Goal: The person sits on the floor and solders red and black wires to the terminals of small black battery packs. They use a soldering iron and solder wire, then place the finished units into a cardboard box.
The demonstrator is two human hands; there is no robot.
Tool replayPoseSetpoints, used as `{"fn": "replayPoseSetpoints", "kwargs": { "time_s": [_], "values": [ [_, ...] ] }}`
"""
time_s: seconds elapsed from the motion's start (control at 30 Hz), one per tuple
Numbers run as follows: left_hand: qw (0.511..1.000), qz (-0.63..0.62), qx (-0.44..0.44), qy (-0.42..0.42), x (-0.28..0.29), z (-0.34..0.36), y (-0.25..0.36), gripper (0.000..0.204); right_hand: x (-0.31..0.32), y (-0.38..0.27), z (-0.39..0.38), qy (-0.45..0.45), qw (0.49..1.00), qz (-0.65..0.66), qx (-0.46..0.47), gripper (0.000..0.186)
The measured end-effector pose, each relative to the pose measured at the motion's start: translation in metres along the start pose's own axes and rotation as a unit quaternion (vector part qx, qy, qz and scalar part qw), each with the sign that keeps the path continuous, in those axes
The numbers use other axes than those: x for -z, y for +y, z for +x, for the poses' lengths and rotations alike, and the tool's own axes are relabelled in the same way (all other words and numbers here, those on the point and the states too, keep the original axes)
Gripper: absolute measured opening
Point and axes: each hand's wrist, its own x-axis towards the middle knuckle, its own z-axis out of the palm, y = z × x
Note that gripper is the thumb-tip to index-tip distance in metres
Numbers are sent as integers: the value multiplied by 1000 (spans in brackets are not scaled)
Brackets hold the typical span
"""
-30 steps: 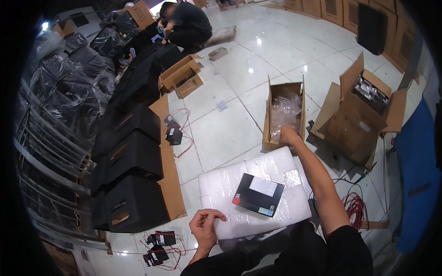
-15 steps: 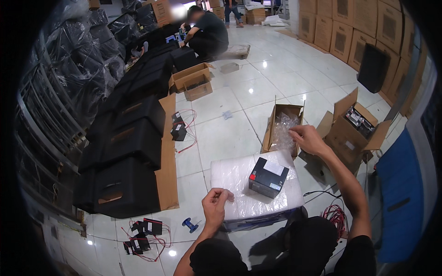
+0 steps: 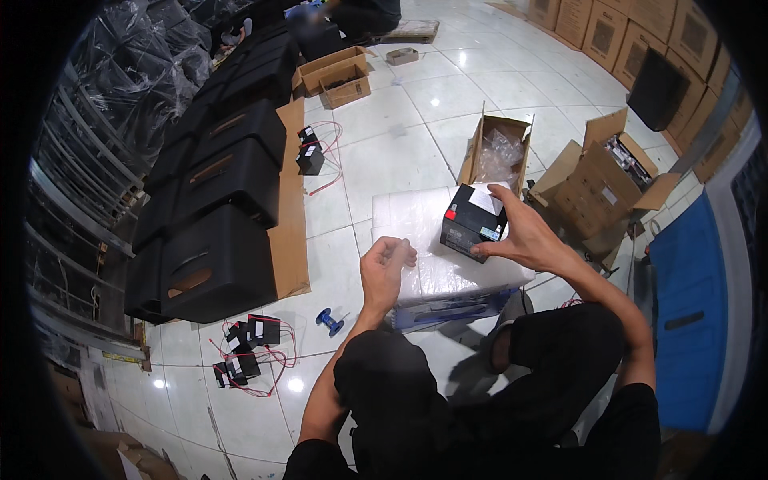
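Note:
A black box-shaped battery (image 3: 462, 234) with a red terminal cap and pale labels stands on a white foam-wrapped block (image 3: 428, 276) in front of me. My right hand (image 3: 528, 236) clasps its right side, the thumb low at the front corner and the fingers at the upper back edge. To the left, my left hand (image 3: 386, 268) hovers by the block's left part. Its fingers are curled together, and whatever they may hold is hidden.
Behind the block stands an open carton (image 3: 472, 160) with clear plastic inside; another open carton (image 3: 596, 188) is right of it. Black cases (image 3: 216, 264) line the left. Small black packs with red wires (image 3: 244, 352) and a blue spool (image 3: 328, 322) lie on the floor.
My right hand has come down from above the carton with clear plastic and taken hold of the battery. My left hand stays near the block's left side. The view has tilted downward.

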Motion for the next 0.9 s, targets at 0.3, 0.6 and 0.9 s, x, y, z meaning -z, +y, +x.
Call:
{"fn": "replayPoseSetpoints", "kwargs": {
  "time_s": [0.3,0.6,0.9],
  "values": [
    [964,212,-127,-102,-11,-5,6,37,-18,-23,5,72,985,-153,-34,115],
    [944,270,-125,-141,-15,-6,8,52,-3,1,9,-14,974,-123,192,135],
    [925,314,-128,-170,-13,-4,8,78,-30,13,14,49,985,-132,102,110]
  ]
}}
